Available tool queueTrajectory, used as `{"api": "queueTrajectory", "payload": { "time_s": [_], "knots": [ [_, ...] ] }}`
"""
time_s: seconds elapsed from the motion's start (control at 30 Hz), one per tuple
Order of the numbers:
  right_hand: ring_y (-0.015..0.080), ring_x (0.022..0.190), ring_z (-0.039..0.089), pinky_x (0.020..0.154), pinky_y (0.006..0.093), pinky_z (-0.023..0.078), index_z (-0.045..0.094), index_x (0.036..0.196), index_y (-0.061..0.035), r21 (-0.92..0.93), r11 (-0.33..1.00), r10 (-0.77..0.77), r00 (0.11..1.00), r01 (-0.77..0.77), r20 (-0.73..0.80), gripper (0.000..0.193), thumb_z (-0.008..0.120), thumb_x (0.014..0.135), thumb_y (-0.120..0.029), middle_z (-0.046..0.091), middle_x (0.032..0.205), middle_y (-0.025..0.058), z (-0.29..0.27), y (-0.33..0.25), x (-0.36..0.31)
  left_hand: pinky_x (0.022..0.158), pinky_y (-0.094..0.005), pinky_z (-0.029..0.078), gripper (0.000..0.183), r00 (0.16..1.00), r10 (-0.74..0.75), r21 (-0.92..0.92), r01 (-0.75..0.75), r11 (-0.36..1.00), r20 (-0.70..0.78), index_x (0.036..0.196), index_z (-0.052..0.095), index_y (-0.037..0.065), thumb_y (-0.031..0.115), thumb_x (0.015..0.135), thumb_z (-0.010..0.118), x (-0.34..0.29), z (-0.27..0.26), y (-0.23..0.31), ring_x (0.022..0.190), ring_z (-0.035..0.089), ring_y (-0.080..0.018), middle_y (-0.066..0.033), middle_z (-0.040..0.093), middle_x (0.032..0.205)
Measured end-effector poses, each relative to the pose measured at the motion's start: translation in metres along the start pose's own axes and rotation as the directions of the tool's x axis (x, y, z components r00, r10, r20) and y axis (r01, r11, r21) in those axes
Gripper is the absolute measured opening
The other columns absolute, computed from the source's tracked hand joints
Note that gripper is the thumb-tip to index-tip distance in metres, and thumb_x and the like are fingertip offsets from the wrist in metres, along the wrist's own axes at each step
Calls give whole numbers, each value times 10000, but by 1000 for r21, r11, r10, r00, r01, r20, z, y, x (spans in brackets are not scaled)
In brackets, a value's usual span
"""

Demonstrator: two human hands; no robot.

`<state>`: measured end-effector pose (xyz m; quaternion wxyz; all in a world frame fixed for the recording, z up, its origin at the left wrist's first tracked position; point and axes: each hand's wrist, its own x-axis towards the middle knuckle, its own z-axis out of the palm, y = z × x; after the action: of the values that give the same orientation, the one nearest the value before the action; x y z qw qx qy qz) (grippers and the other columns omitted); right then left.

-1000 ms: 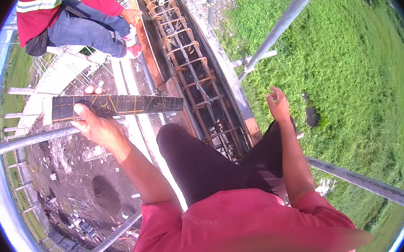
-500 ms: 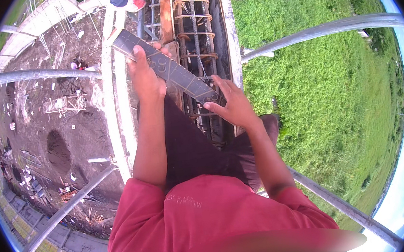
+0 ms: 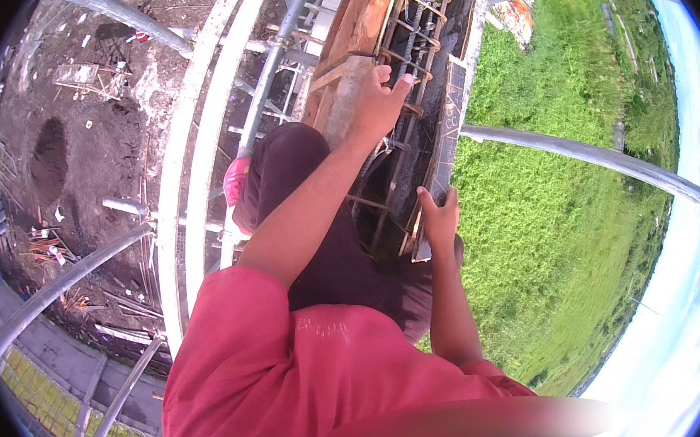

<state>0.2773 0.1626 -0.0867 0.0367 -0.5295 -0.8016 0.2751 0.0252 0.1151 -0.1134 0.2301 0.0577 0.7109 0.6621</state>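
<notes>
A narrow dark board [image 3: 446, 137] with pale lines and markings stands along the right side of a long form. My right hand [image 3: 441, 217] grips the near part of this board, thumb and fingers on either side of it. Inside the form runs a rebar cage [image 3: 411, 42] of long bars and bent ties. My left hand [image 3: 378, 106] reaches over the form's left side, next to a short grey-brown wood block [image 3: 340, 107]. Its thumb is spread away from the fingers, and no object shows in it.
Metal scaffold pipes [image 3: 598, 155] cross on both sides. White rails [image 3: 197, 140] run along the left, above dug ground with a dark hole [image 3: 50, 157] far below. Green grass [image 3: 559, 225] lies below on the right. A reddish timber [image 3: 362, 18] lines the form's left side.
The dark board has gone from a slant across the form, between both hands, to its right side. My left hand has let go and moved right. My view has turned.
</notes>
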Motion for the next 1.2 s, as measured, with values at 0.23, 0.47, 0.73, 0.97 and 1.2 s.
{"api": "queueTrajectory", "payload": {
  "time_s": [0.23,0.47,0.73,0.97,1.2],
  "knots": [
    [469,1088,646,965,511,482,530,1288,43,-59,998,34,999,-35,-22,811,797,807,-553,673,1145,305,14,-31,30,1126,-485,427,1069,996,-58,457,85,885,-73,1463,411,-99,615,773,809,124,-21,-15,1359,504,-425,-319,524,1421],
    [460,1135,646,946,498,519,515,1304,75,79,991,94,987,-105,132,834,797,828,-548,657,1190,329,63,-50,58,1114,-489,446,1110,988,-146,702,66,709,54,1461,393,-51,536,662,894,171,6,-32,1342,543,-387,-251,546,1431],
    [493,1116,636,875,526,583,415,1289,24,-37,998,60,994,-56,91,836,750,855,-607,509,1275,309,99,-37,80,1177,-429,381,1141,984,96,478,-158,864,151,1541,253,-115,320,681,864,194,1,-73,1409,465,-430,-339,448,1501],
    [488,1047,647,838,541,580,405,1299,-13,31,998,55,994,-58,99,792,772,852,-555,489,1238,274,102,-31,77,1127,-445,410,1052,992,24,510,-85,856,124,1508,316,-100,286,690,853,194,-2,-75,1345,526,-428,-325,519,1430],
    [497,1022,646,842,540,572,413,1296,-21,107,992,55,986,-72,159,757,791,857,-509,482,1251,263,99,-26,83,1039,-440,465,914,993,46,423,-90,902,113,1419,424,-90,236,667,830,196,2,-66,1185,622,-394,-277,619,1277]
  ]
}}
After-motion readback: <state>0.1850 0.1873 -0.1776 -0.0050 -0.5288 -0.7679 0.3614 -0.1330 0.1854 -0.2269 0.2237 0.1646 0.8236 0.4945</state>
